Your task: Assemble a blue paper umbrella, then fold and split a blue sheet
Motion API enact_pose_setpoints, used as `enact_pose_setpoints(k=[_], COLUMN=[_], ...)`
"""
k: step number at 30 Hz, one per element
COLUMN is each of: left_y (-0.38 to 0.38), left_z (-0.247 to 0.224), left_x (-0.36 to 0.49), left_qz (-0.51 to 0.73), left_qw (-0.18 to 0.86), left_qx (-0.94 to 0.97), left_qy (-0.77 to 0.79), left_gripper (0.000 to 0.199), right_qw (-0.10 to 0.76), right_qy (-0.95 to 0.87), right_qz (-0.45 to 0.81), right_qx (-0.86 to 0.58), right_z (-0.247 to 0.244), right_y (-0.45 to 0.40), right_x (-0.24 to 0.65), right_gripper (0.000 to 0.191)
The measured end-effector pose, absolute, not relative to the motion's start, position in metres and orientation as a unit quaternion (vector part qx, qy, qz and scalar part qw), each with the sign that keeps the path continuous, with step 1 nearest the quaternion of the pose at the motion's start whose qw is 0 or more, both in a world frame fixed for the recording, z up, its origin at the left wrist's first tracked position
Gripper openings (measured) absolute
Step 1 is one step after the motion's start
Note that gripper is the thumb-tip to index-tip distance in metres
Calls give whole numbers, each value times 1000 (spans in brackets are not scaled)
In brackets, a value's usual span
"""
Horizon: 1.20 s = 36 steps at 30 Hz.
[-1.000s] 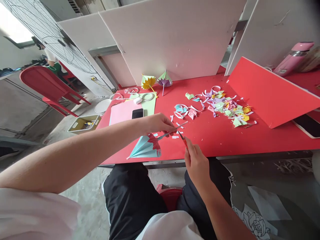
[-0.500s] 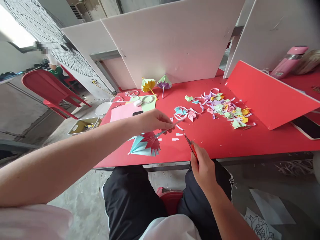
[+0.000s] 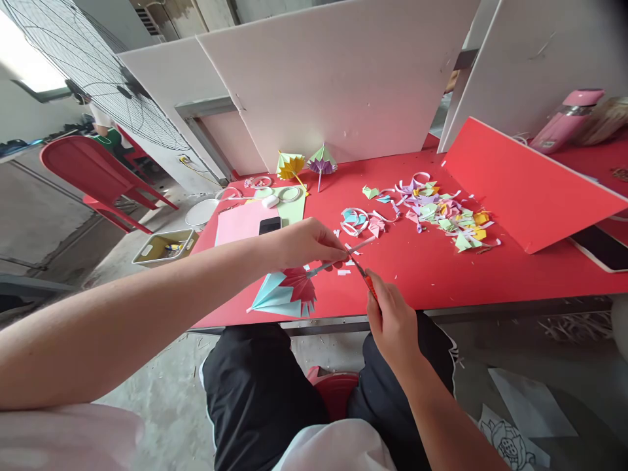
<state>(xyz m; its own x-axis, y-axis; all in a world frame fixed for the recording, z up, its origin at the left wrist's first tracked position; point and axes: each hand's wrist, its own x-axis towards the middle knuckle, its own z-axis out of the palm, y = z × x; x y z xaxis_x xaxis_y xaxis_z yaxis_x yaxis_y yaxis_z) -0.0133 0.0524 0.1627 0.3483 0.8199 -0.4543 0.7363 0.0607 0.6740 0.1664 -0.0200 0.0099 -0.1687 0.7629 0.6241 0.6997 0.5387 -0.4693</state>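
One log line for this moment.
left hand: holds light-blue paper umbrella by stem; right hand: holds red-handled tool, tip near stem; beyond: coloured paper pile

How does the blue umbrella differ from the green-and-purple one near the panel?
The blue umbrella has reddish pleats, the green umbrella purple ones. The left hand holds the blue umbrella by its stem; the green umbrella stands unheld near the panel. In the picture, the blue umbrella's tip points left, the green umbrella's up. Both have pleats and stems.

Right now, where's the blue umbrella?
In the head view, the blue umbrella is left of centre, in the left hand, near the table's front edge.
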Motion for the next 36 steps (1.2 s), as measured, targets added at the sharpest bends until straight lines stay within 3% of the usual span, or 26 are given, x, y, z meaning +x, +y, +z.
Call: enact_pose_setpoints(k=[30,36], left_y=[46,47], left_z=[165,176], left_x=[-13,-24], left_qz=[61,84], left_qw=[553,530], left_qx=[677,686], left_qy=[482,490], left_gripper=[20,20], right_qw=[462,446], right_qy=[-777,-758], right_qz=[8,56], right_qx=[-428,-472], right_z=[11,-15], right_y=[-19,-19], right_x=[178,187], right_gripper=[53,40])
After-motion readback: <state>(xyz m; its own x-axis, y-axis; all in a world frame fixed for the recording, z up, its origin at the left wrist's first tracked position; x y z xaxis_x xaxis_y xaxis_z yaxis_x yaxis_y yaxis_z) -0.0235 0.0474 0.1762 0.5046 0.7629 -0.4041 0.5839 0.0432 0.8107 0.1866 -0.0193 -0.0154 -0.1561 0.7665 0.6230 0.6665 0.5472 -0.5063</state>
